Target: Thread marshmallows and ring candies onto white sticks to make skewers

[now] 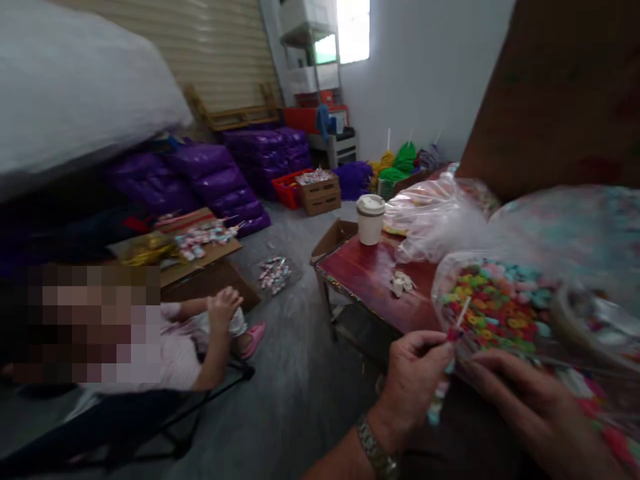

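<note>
My left hand is closed around a candy skewer, pinching it near the top. Its bare white stick end points up, and pale blue, white and red pieces run down below my fingers. Close by on the right, my right hand has its thumb and forefinger drawn together; whatever lies between them is blurred. Just beyond both hands lies an open clear bag of colourful gummy rings, red, green and yellow, with pink and blue pieces behind. A roll of tape rests at the right of the bag.
A lidded paper cup and a crumpled whitish scrap sit on the red table. Plastic bags crowd its back. Left, a person sits low by boxes of wrapped candy. Purple packs are stacked behind.
</note>
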Available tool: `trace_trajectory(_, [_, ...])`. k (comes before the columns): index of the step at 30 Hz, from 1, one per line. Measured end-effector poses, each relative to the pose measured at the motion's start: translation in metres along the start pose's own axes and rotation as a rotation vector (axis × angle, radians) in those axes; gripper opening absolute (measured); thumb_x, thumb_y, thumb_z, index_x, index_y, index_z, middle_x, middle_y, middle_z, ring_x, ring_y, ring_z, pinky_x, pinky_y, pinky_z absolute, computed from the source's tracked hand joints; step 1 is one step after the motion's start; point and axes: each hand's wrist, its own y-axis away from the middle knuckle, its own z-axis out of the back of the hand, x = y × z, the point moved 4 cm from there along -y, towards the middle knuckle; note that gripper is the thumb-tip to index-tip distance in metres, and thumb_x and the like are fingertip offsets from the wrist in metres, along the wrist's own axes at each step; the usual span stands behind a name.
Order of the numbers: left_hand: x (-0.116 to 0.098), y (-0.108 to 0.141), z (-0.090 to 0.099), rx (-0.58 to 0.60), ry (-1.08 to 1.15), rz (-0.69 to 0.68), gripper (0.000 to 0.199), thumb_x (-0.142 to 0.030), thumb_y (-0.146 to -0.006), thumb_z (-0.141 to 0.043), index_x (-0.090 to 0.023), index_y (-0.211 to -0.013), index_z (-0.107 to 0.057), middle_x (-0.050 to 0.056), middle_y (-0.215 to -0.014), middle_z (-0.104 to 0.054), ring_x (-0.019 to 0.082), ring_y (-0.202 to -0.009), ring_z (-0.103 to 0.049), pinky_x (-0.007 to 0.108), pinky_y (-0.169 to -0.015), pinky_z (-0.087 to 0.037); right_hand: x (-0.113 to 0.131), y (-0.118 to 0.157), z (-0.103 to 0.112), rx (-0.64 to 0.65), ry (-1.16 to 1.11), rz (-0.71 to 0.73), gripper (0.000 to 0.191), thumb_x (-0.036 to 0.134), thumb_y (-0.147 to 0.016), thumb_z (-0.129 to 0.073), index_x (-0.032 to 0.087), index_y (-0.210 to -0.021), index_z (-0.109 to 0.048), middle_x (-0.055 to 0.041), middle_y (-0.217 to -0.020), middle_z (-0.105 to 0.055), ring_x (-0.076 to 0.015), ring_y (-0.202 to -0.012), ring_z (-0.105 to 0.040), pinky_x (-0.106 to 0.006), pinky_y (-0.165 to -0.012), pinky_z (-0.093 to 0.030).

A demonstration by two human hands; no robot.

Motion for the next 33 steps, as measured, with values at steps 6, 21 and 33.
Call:
trace_trajectory(6, [0.002,0.002,-0.007,0.134,-0.079,0.080,0.037,-0.036,-0.065,-0.070,-0.010,-0.090,-0.065,-0.001,-0.053,-0.055,0.005,-0.039,-0.044,0.016,-0.039,-0.033,-0.014,-0.018,-0.009,0.022,-0.120,-0.149,0.037,0.048,-0.081,-0.050,0.018,-0.061,-0.054,0.0021,-0.054,-0.049,-0.0118,-0.051,-0.045,-0.021,-0.046,-0.036])
trace_trajectory(21, [0.011,-0.001,-0.022,0.603,0.402,0.456,0.049,-0.019,-0.048,-0.084,-0.010,-0.091,-0.061,0.004,-0.075,-0.062,0.010,-0.060,-0.059,0.019,-0.056,-0.046,0.011,-0.012,0.010,0.509,-0.013,0.191,0.019,0.029,-0.091,-0.048,0.023,-0.079,-0.061,0.0040,-0.064,-0.057,-0.0101,-0.056,-0.052,-0.017,-0.053,-0.040])
trace_trajectory(33, [0.002,0.003,-0.033,0.164,0.137,0.077,0.053,-0.026,-0.058,-0.080,-0.018,-0.098,-0.048,-0.002,-0.073,-0.058,0.009,-0.063,-0.056,0.020,-0.062,-0.044,0.011,-0.001,0.029,-0.029,0.499,0.591,0.027,0.014,-0.092,-0.031,0.017,-0.074,-0.051,-0.0012,-0.060,-0.056,-0.0139,-0.052,-0.052,-0.024,-0.050,-0.036])
